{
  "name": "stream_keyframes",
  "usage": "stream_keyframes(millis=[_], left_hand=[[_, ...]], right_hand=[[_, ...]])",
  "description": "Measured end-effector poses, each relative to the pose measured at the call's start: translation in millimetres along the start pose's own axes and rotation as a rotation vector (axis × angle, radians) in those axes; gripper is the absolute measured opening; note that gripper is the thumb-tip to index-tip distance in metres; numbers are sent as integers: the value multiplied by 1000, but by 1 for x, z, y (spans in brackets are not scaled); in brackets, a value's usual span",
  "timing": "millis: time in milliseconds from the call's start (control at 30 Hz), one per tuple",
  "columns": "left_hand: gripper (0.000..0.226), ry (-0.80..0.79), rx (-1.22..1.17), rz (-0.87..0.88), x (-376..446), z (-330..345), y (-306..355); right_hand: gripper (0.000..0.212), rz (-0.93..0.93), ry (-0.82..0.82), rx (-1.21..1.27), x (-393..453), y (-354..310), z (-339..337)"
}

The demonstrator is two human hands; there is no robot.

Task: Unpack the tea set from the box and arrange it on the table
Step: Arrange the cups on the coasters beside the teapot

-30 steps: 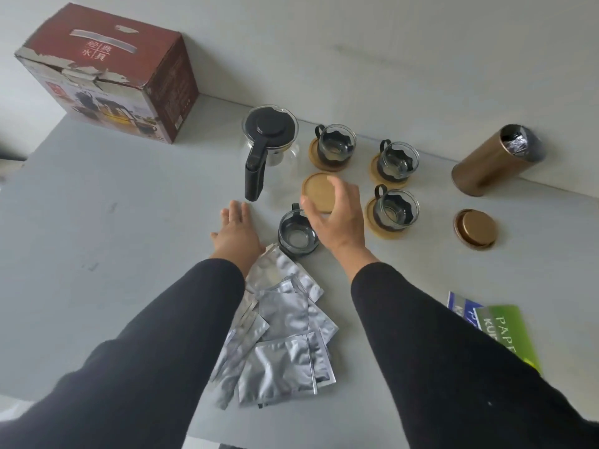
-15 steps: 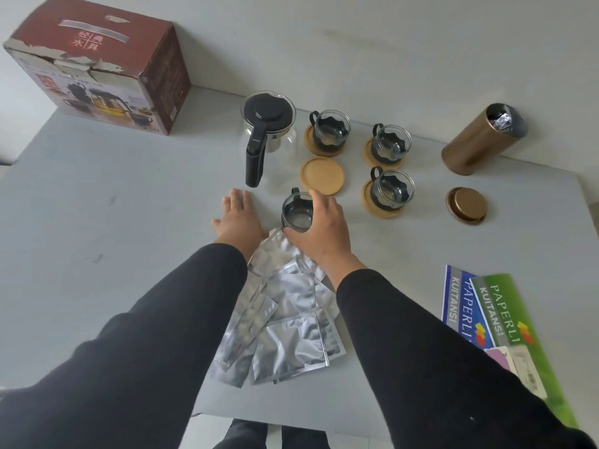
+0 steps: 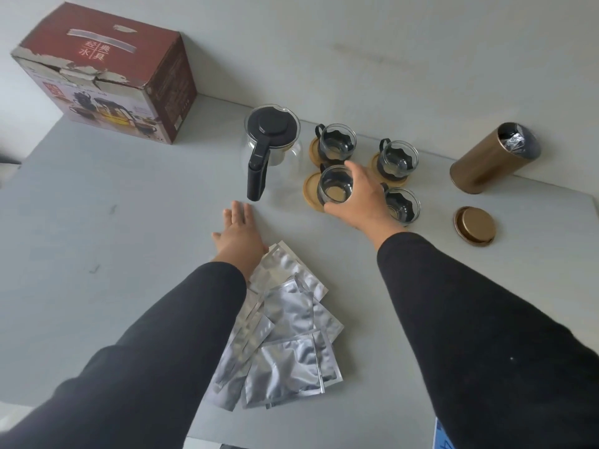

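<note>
My right hand (image 3: 363, 202) grips a glass cup (image 3: 334, 186) with a black holder, held just above a bare wooden coaster (image 3: 311, 191). My left hand (image 3: 240, 236) lies flat on the grey table (image 3: 113, 222), fingers apart, holding nothing. A glass teapot (image 3: 270, 147) with a black lid and handle stands left of the cups. Three more glass cups sit on coasters: the back left cup (image 3: 335, 144), the back right cup (image 3: 397, 158), and the front right cup (image 3: 403, 207), partly hidden by my right hand. The red tea set box (image 3: 107, 76) stands at the back left.
A pile of several silver foil sachets (image 3: 285, 332) lies between my arms. A bronze canister (image 3: 492, 157) lies tilted, open, at the back right with its lid (image 3: 475, 225) in front of it. The wall runs right behind the cups.
My right hand closed on the cup that stood near the sachets, lifted it and carried it forward over the bare coaster. My left hand stayed flat on the table.
</note>
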State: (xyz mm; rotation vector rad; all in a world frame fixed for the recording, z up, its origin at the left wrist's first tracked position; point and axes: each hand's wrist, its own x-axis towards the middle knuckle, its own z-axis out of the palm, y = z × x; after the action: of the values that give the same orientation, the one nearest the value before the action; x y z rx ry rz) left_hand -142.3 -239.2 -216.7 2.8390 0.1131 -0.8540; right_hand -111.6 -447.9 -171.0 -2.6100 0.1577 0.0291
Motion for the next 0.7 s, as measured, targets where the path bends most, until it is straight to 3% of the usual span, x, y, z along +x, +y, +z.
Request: stream_keyframes(millis=[700], left_hand=[[90, -33, -12, -30, 1, -3, 4]], right_hand=[[88, -21, -122, 8, 29, 3, 12]])
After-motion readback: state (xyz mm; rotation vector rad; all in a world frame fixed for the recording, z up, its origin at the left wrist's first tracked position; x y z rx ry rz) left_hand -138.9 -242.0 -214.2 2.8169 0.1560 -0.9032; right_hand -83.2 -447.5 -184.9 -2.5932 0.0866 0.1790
